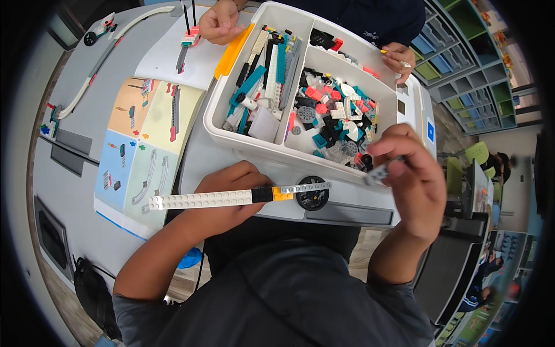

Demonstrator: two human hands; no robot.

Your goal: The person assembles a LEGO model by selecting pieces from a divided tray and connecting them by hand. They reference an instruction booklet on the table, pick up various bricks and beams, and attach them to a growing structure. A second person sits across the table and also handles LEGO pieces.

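Observation:
My left hand [231, 179] is closed around a long toy-brick beam [202, 199], built of a white studded length, a black block, a yellow block and a thin grey strip. Under the grey end sits a black wheel [313, 201]; whether it is attached, I cannot tell. To the right, my right hand [419, 185] pinches a small grey brick piece [378, 173], slightly blurred, beside the near right corner of a white sorting tray [254, 143]. Loose bricks [341, 110] in white, teal, black and coral fill its right compartment, while long beams [281, 63] lie in the left one.
Across the table, another person's hand [219, 23] rests near a yellow strip on the tray's rim; their other hand [399, 58] holds a small piece. An open picture booklet [144, 133] lies left, with a curved white track [95, 72] beyond. Shelves [462, 63] stand at right.

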